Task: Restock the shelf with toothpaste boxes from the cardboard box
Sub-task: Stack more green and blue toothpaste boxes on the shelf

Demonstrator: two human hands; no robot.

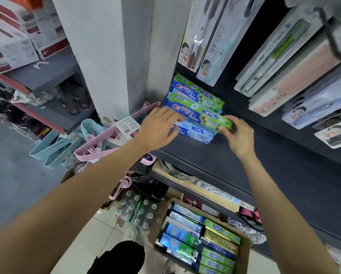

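A stack of blue-and-green toothpaste boxes (193, 99) lies at the left end of a dark grey shelf (264, 155). The top front box (203, 115) is between my hands. My left hand (158, 126) touches its left end with straight fingers. My right hand (237, 133) pinches its green right end. Under it sits a light blue box (197, 133). On the floor below, an open cardboard box (244, 252) holds several more toothpaste boxes (201, 234) in rows.
Toothbrush packs (211, 40) hang above the shelf, and more packs (296, 76) crowd the right. A white pillar (110, 56) borders the stack on the left. Pink and blue hangers (94, 139) and a pack of bottles (136, 210) sit left of the cardboard box.
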